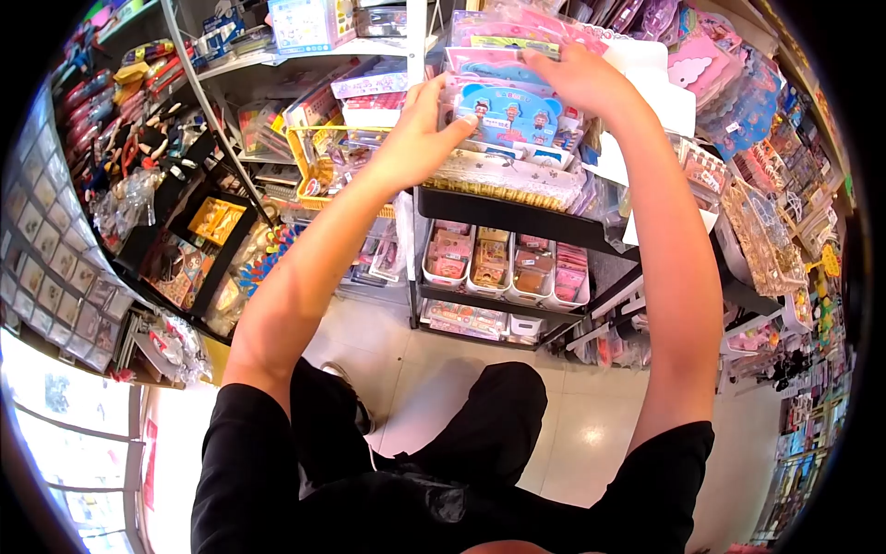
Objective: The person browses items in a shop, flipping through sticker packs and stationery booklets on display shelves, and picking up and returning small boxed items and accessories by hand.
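A blue flat packet point(510, 113) with small cartoon figures stands at the front of a row of packets on the black rack. My left hand point(426, 137) is at its left edge, thumb on its front and fingers closed round the side. Behind it are pink and light-blue packets point(503, 70) in clear wrapping. My right hand point(580, 81) reaches over their right end, its fingers bent down among the packets. What those fingertips hold, if anything, is hidden. Under the blue packet lies a long wrapped pack with a yellow woven edge point(506, 183).
Below, white bins point(489, 263) hold small pink and brown packets on a black shelf point(517, 222). A yellow basket point(305, 166) sits left, near a metal post point(198, 92). White sheets point(651, 88) and hanging packets point(738, 102) crowd the right. Tiled floor point(425, 369) lies below.
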Motion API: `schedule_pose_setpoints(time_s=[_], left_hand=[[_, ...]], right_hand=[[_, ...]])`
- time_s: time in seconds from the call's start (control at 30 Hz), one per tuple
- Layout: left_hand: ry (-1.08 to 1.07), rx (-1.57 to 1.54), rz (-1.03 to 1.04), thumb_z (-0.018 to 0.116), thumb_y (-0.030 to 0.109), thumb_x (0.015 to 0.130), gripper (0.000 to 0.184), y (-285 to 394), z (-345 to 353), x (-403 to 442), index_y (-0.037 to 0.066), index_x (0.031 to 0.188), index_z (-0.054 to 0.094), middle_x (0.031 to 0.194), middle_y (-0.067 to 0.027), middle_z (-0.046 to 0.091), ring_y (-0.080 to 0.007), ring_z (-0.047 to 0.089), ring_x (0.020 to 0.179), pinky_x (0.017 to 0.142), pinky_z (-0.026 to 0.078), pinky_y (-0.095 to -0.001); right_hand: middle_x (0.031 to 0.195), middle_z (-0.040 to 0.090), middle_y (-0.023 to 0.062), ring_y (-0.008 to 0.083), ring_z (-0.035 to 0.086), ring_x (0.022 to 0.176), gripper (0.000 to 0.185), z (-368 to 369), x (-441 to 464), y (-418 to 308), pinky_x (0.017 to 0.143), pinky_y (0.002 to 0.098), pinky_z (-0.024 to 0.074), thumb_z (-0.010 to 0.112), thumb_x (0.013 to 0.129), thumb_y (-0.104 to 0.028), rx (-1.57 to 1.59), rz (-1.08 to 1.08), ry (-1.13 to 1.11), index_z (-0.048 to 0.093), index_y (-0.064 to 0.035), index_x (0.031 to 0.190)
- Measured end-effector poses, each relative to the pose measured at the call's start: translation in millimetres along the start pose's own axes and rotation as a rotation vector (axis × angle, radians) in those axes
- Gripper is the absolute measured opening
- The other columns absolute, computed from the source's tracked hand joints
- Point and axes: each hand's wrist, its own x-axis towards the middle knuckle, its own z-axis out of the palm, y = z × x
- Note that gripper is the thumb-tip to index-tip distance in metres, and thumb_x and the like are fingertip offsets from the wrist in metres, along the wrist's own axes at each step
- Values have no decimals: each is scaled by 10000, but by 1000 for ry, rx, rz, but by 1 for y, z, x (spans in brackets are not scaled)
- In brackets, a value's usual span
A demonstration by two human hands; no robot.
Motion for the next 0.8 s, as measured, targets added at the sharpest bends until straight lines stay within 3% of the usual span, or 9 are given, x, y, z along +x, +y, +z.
schedule_pose_setpoints(time_s=[0.03,0.07,0.13,0.23,0.3,0.43,0.53,0.63,0.8], left_hand=[[25,29,34,653,287,939,738,1,0,-1,-16,1495,274,1448,-244,375,-309,357,1391,1159,277,-425],[54,52,5,695,290,902,868,-1,3,2,-58,1514,187,1527,-303,263,-370,317,1433,1150,315,-418],[-21,-332,-5,689,297,904,911,-6,8,6,-79,1523,136,1537,-302,285,-372,300,1447,1167,285,-407],[-142,-340,-139,674,296,911,922,-6,2,6,-86,1529,107,1538,-293,311,-359,319,1441,1173,266,-384],[-132,-285,-93,666,301,914,914,-9,-1,8,-79,1533,110,1535,-286,322,-348,338,1432,1170,270,-376],[-161,-316,-74,666,295,910,908,-13,-1,12,-7,1564,113,1517,-269,365,-312,400,1401,1149,300,-359],[-173,-410,-87,669,281,901,909,-18,2,15,51,1582,112,1468,-249,450,-303,450,1364,1129,322,-347],[-187,-441,-71,666,298,896,913,-24,6,17,57,1583,116,1520,-261,377,-314,390,1410,1150,288,-344],[-89,-336,21,667,324,865,943,-31,13,23,-19,1561,130,1597,-303,171,-318,206,1501,1192,200,-344]], right_hand=[[879,717,185,333,702,897,656,-2,-4,-2,852,456,530,490,923,-613,-67,-6,79,731,-3,936],[879,717,185,333,702,897,656,-5,-7,-3,852,456,530,490,923,-613,-60,-20,80,731,-3,936],[839,718,163,311,704,880,641,-14,-13,-4,828,446,533,485,928,-607,-127,11,50,729,-18,860],[786,716,119,281,703,729,632,-25,-32,-20,770,417,550,487,936,-599,-161,77,10,721,-24,817],[744,703,103,243,677,590,633,-24,-33,-25,668,383,565,506,925,-609,-120,145,-3,710,-21,811],[733,687,114,245,672,582,654,-24,-33,-13,642,377,569,524,905,-631,-53,139,94,698,0,885],[772,675,149,264,691,669,688,-21,-22,-3,661,379,576,534,893,-644,-22,161,-47,672,22,996],[872,670,196,331,691,870,729,-7,-8,8,726,411,571,505,904,-651,115,119,-46,687,47,1009],[1049,638,245,380,676,943,785,16,18,28,849,445,540,509,889,-660,165,12,50,647,66,1153]])
